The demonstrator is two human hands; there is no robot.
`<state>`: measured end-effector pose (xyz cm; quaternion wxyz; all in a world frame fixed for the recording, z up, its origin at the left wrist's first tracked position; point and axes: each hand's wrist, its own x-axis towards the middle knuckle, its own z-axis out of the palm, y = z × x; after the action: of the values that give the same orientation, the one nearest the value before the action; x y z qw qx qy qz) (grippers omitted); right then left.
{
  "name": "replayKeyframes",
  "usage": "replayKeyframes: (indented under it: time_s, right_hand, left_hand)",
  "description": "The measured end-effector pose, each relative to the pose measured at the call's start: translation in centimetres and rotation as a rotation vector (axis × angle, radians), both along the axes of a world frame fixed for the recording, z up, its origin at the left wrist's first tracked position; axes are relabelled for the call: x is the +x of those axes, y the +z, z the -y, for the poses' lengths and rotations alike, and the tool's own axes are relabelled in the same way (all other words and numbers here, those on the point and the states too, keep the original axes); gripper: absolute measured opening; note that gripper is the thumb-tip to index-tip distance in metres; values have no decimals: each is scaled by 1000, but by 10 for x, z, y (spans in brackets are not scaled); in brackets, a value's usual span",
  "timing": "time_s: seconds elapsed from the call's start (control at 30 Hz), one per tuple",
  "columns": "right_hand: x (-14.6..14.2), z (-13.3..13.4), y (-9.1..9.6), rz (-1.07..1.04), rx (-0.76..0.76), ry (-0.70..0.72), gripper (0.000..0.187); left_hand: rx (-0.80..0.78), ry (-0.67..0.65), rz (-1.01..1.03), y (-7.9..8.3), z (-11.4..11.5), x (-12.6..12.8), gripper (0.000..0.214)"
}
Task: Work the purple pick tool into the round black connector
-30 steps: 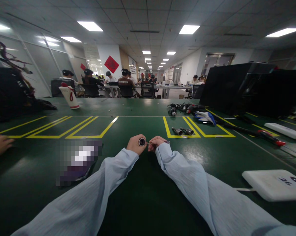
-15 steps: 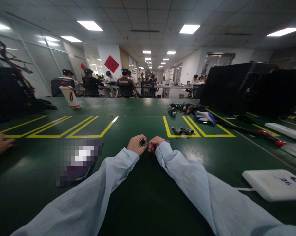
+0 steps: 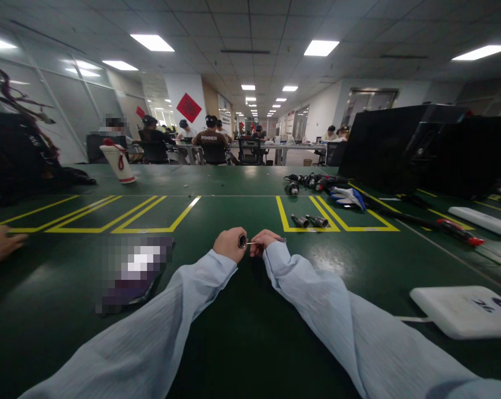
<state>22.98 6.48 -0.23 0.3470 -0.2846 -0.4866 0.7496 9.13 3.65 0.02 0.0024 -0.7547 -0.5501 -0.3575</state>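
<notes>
My left hand [image 3: 229,245] is closed around a cylindrical metal connector [image 3: 242,241], its round open end facing up and toward me. My right hand [image 3: 264,242] pinches a thin screwdriver-like tool [image 3: 251,243]. The tool's slim metal shaft points left, and its tip meets the connector's side near the rim; whether it sits in a hole or screw is too small to tell. Its rear end [image 3: 281,240] sticks out beyond my right hand. Two similar metal connectors [image 3: 301,221] lie side by side on the green table [image 3: 234,213], inside a yellow-taped box ahead of my right hand.
A pile of dark connectors [image 3: 292,188] and a blue-white glove [image 3: 347,198] lie farther back right. At right are a red-black screwdriver [image 3: 460,233] and a white device [image 3: 462,313]. A pixelated purple packet [image 3: 129,288] lies left. Another person's hand [image 3: 1,244] rests far left.
The connector has turned slightly to the right in my left hand. My right hand and the tool have shifted a little, with more of the shaft showing between the hands.
</notes>
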Motion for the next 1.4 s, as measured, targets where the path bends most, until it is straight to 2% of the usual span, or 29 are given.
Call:
replayKeyframes:
  time_s: [0.17, 0.4, 0.73, 0.93, 1.27, 1.4]
  right_hand:
    - [0, 5, 4, -15, -20, 25, 19]
    - [-6, 7, -1, -145, -22, -65, 10]
    - [5, 18, -3, -187, 185, -225, 6]
    - [5, 23, -2, -160, 229, -308, 8]
    - [-3, 12, -7, -179, 96, -184, 10]
    - [-3, 13, -10, -255, 86, -192, 8]
  left_hand:
    - [-1, -64, 1, 0, 0, 1, 4]
    - [-10, -116, 102, -1, -1, 2, 4]
    - [31, -68, 91, -2, -1, 0, 3]
    - [39, -91, 50, -1, 1, 2, 2]
    - [28, -126, 113, -2, -1, 0, 3]
    - [26, -122, 146, -3, -4, -1, 6]
